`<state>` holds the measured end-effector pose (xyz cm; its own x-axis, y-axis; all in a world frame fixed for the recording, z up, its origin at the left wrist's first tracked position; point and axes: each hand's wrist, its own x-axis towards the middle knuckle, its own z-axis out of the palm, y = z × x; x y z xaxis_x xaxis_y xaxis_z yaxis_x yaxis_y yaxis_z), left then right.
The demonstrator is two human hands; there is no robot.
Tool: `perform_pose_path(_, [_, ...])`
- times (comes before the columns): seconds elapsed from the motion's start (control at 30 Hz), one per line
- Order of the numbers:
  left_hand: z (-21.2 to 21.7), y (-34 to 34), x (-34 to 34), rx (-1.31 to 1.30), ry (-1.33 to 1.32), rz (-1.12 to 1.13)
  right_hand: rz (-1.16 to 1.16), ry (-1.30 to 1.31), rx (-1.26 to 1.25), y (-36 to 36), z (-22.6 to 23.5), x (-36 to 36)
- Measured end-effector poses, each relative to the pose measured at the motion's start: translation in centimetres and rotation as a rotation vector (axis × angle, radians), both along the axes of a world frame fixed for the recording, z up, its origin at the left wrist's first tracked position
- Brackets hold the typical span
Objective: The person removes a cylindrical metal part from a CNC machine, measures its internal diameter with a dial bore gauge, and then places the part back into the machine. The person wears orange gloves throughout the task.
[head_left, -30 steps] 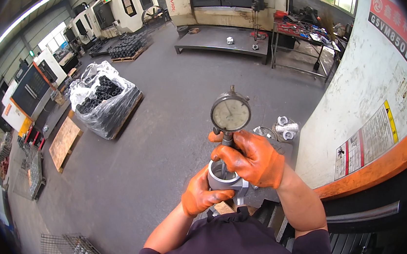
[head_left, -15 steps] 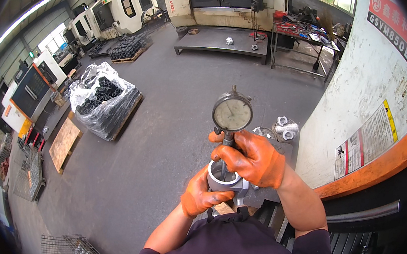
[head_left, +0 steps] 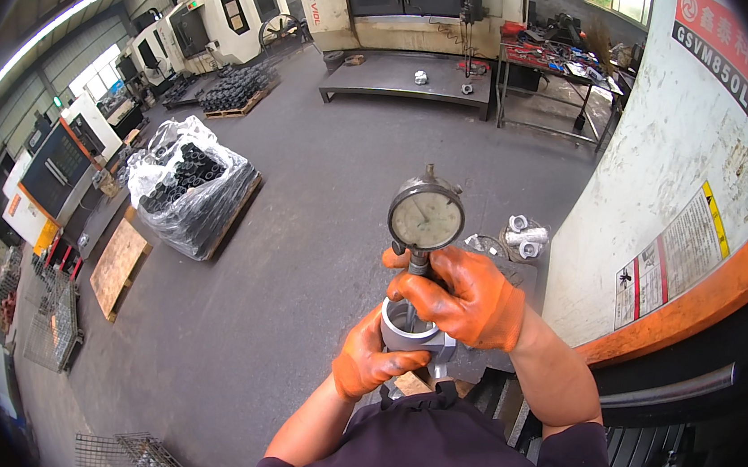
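My right hand (head_left: 458,297), in an orange glove, grips the stem of a dial bore gauge (head_left: 427,219) just below its round dial. The gauge stands nearly upright, dial at the top. Its lower end reaches into the open bore of a grey metal ring-shaped part (head_left: 409,338); the tip inside is hidden. My left hand (head_left: 373,359), gloved too, wraps round this part from the left and below, thumb across its front. A short stub of the part sticks out beneath, toward my body.
Several silver castings (head_left: 527,236) lie beyond my right hand. A white machine with an orange edge (head_left: 665,207) rises close on my right. Leftward on the floor stand a plastic-wrapped pallet load (head_left: 201,208) and a wooden board (head_left: 120,265). Farther off is a low metal table (head_left: 389,77).
The gauge has dipped slightly with my right hand, its dial sitting a little lower. My left hand and the metal part stay almost still.
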<state>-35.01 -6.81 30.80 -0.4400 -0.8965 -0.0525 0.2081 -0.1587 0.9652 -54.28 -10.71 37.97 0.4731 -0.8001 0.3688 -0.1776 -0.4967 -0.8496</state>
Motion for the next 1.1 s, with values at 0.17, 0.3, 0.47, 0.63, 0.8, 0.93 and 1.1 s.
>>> perform_pose_path(0.17, [-0.39,0.05,0.08,-0.049,-0.058,0.006,-0.001,0.005,0.051,0.21,0.19,0.09])
perform_pose_path(0.3, [-0.24,0.35,0.14,-0.015,-0.042,0.008,0.003,0.003,0.077,0.33,0.18,0.12])
perform_pose_path(0.47, [-0.28,0.48,0.26,-0.059,-0.076,0.016,0.006,-0.030,0.090,0.61,0.30,0.29])
perform_pose_path(0.63, [-0.26,0.66,0.28,-0.067,-0.063,0.014,0.000,-0.048,0.084,0.77,0.19,0.41])
perform_pose_path(0.8, [-0.61,0.74,0.39,-0.001,-0.011,-0.006,-0.008,-0.032,0.038,1.04,0.46,0.47])
perform_pose_path(0.93, [-0.35,0.78,0.19,-0.035,-0.028,0.006,-0.013,-0.037,-0.026,1.01,0.08,0.37])
perform_pose_path(1.1, [-0.72,0.93,0.23,-0.042,-0.022,0.012,-0.017,-0.053,-0.020,1.03,-0.12,0.38])
